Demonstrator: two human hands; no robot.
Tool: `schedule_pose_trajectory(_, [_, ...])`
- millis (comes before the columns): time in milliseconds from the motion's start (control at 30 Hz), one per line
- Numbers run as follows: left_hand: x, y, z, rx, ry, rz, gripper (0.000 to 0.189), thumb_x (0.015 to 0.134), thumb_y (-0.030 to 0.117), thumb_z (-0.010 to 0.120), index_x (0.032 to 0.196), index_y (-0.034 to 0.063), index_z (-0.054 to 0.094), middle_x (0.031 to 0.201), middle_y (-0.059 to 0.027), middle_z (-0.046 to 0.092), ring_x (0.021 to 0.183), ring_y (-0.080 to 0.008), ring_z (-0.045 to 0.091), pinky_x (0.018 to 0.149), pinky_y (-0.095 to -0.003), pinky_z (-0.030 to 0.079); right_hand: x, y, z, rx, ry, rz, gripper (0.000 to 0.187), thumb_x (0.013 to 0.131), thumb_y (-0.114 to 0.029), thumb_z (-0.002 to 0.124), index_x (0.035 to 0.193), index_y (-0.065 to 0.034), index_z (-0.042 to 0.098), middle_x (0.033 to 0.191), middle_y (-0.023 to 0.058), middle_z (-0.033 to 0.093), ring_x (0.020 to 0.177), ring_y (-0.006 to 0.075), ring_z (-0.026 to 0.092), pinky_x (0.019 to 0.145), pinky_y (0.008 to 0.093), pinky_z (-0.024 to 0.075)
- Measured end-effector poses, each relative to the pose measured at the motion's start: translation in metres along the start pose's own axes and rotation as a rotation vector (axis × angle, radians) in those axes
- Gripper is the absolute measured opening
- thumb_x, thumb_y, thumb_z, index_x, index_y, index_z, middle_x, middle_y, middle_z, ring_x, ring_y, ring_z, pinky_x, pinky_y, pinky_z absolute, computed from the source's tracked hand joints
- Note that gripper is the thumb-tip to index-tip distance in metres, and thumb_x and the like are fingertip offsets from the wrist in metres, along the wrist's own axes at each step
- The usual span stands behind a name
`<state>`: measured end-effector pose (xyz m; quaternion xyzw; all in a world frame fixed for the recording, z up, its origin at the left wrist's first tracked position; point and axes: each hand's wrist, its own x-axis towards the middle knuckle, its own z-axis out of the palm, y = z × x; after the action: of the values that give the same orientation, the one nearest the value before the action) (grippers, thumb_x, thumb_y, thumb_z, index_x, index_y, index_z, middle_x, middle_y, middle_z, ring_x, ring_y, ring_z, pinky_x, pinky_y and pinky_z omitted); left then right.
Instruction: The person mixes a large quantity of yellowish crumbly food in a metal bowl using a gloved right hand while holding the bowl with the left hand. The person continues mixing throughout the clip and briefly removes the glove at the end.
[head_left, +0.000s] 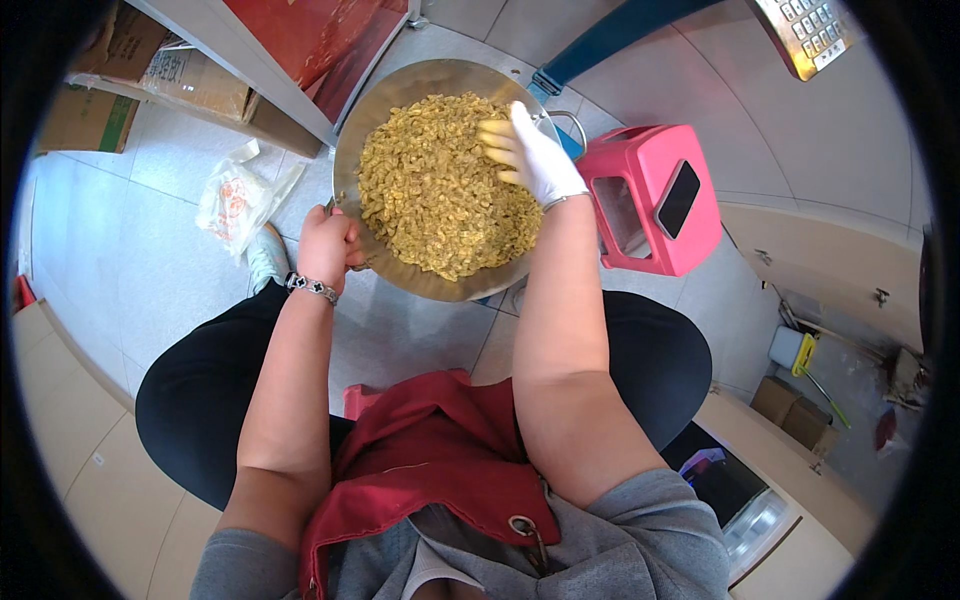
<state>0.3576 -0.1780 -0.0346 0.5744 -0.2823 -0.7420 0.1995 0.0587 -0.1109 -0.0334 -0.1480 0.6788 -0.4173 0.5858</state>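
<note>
A wide metal wok (409, 79) holds a heap of small yellow-brown pieces (439, 187), which look moist; what they are I cannot tell. My left hand (327, 244) is bare and closed around the handle at the wok's left rim, mostly hiding that handle. At the right side of the heap is my right hand (525, 154), in a white glove with yellow-stained fingertips. Its fingers are spread over the pieces, palm side down, with nothing gripped. A second loop handle (574, 124) stands out from the wok's right rim.
Right of the wok stands a pink plastic stool (645, 195) with a smartphone (679, 199) on top. A plastic bag (244, 195) lies on the tiled floor to the left. Cardboard boxes (202, 82) sit at upper left. A keypad device (810, 30) juts in at upper right.
</note>
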Motion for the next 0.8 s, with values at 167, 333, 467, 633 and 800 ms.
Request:
schedule_pose_trajectory(167, [0.004,0.000,-0.008,0.018,-0.011,-0.005,0.012,0.083,0.005,0.044,0.091,0.0113,0.038,0.065,-0.0004,0.041,0.048,-0.0083,0.030,0.041,-0.0251,0.023,0.021,0.047,-0.047,-0.152,0.510,-0.004,0.076,0.089,-0.063,0.048,0.130,0.0004,0.055,0.131,0.0166,0.057,0.124,0.0274,0.051,0.103,0.0371,0.0370])
schedule_pose_trajectory(333, [0.010,0.005,-0.008,0.069,0.005,0.004,0.013,0.083,0.005,0.044,0.092,0.0130,0.039,0.063,0.0016,0.039,0.046,-0.0067,0.028,0.041,-0.0235,0.020,0.061,0.076,-0.053,-0.312,0.541,-0.093,0.078,0.089,-0.062,0.048,0.129,0.0046,0.054,0.132,0.0229,0.055,0.129,0.0320,0.047,0.107,0.0341,0.0324])
schedule_pose_trajectory(467, [0.013,0.014,-0.002,0.093,0.042,-0.010,0.012,0.082,0.005,0.044,0.091,0.0125,0.039,0.062,0.0018,0.038,0.046,-0.0066,0.028,0.040,-0.0235,0.019,0.078,0.071,-0.042,-0.298,0.411,-0.056,0.077,0.088,-0.062,0.049,0.131,0.0019,0.054,0.138,0.0203,0.051,0.131,0.0308,0.044,0.109,0.0345,0.0296])
schedule_pose_trajectory(633, [0.012,0.023,0.005,0.108,0.039,-0.008,0.012,0.082,0.005,0.044,0.091,0.0118,0.039,0.061,0.0019,0.038,0.045,-0.0064,0.027,0.039,-0.0233,0.019,0.081,0.073,-0.024,0.248,0.086,0.205,0.086,0.086,-0.069,0.048,0.148,-0.0122,0.029,0.156,0.0121,0.026,0.143,0.0376,0.019,0.108,0.0591,0.0180])
schedule_pose_trajectory(800, [0.012,0.025,0.007,0.154,0.052,-0.002,0.011,0.083,0.006,0.045,0.091,0.0099,0.039,0.060,-0.0006,0.042,0.045,-0.0086,0.030,0.040,-0.0256,0.022,0.081,0.083,0.017,0.525,-0.016,-0.071,0.096,0.091,-0.049,0.059,0.151,0.0008,0.004,0.158,0.0220,0.005,0.147,0.0261,0.008,0.119,0.0386,0.0090])
